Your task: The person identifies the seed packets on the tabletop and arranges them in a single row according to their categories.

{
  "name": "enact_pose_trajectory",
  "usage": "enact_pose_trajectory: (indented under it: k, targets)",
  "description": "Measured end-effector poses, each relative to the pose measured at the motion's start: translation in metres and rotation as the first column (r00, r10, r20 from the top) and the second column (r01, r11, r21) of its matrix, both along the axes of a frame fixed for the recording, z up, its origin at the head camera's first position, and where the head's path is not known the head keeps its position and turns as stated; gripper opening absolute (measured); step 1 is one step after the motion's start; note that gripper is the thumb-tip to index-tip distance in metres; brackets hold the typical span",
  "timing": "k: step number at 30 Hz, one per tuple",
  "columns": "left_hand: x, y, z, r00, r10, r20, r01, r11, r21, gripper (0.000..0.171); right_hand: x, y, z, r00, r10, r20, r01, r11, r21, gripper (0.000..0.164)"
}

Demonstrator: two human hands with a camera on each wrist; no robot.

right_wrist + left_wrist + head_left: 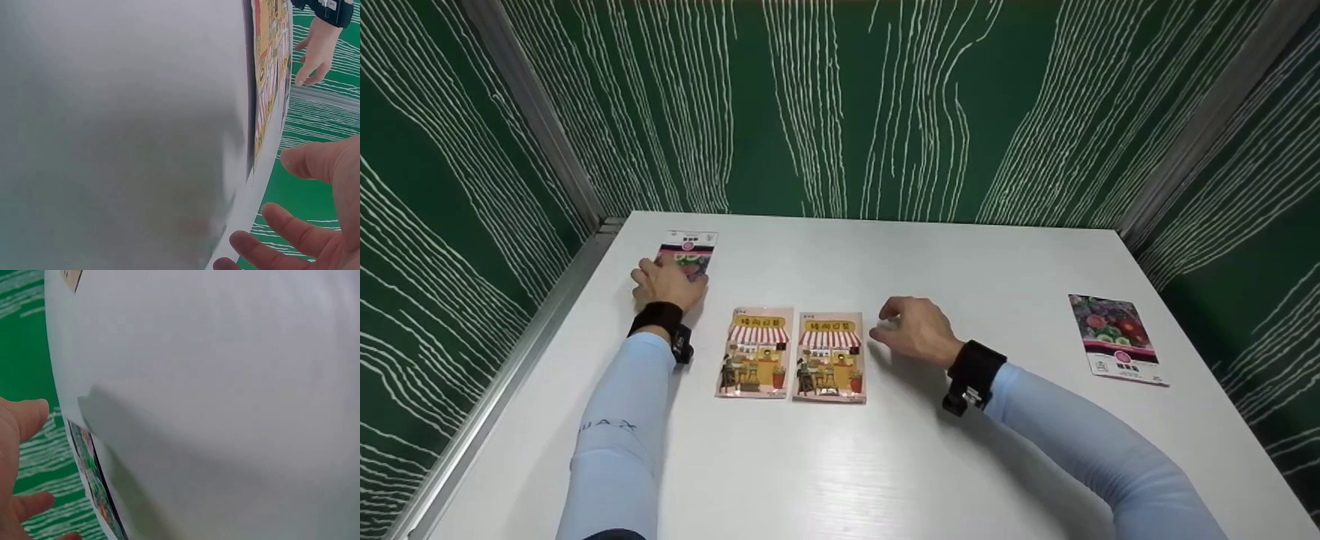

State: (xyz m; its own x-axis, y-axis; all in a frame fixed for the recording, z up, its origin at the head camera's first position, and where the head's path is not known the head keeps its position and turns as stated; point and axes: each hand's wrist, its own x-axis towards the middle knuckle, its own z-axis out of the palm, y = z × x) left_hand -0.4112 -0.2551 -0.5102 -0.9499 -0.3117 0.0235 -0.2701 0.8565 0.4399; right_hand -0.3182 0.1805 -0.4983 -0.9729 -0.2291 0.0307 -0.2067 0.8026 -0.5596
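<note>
At the back left of the table lies a packet printed with flowers [688, 241]; my left hand [666, 285] is over its near part and hides some of it. In the left wrist view the thumb [31, 417] and fingers are spread apart, with the packet's edge beyond them. My right hand [916, 330] is just right of two pink packets with a striped awning picture, the left one [754, 352] and the right one [830, 356]. Its fingers are loosely bent and hold nothing; the right wrist view shows thumb and fingers [298, 230] apart.
A second flower-printed packet [1119, 339] lies at the right side of the white table [960, 465]. Green panels with white wavy lines [765, 112] stand behind the table and on both sides, joined by metal posts [1200, 120].
</note>
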Motion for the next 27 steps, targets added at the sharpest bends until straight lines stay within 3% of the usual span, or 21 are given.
enact_pose_trajectory:
  k: [5, 11, 16, 27]
  targets:
    - [-0.005, -0.012, 0.001, 0.989, 0.073, 0.125, -0.079, 0.996, 0.037, 0.101, 0.001, -0.002, 0.001, 1.000, 0.002, 0.007, -0.002, 1.000, -0.006, 0.038]
    - [-0.010, -0.024, -0.008, 0.964, 0.085, 0.251, -0.089, 0.996, 0.003, 0.111, 0.000, -0.005, 0.004, 1.000, 0.020, 0.025, -0.020, 1.000, -0.002, 0.040]
    - [-0.011, -0.024, -0.007, 0.959, 0.096, 0.265, -0.101, 0.995, 0.006, 0.112, -0.002, -0.004, 0.008, 0.999, 0.021, 0.025, -0.021, 1.000, 0.007, 0.041]
    - [-0.015, -0.006, 0.003, 0.975, 0.097, 0.202, -0.094, 0.995, -0.028, 0.108, -0.001, 0.000, 0.008, 1.000, 0.011, 0.018, -0.012, 1.000, 0.017, 0.037]
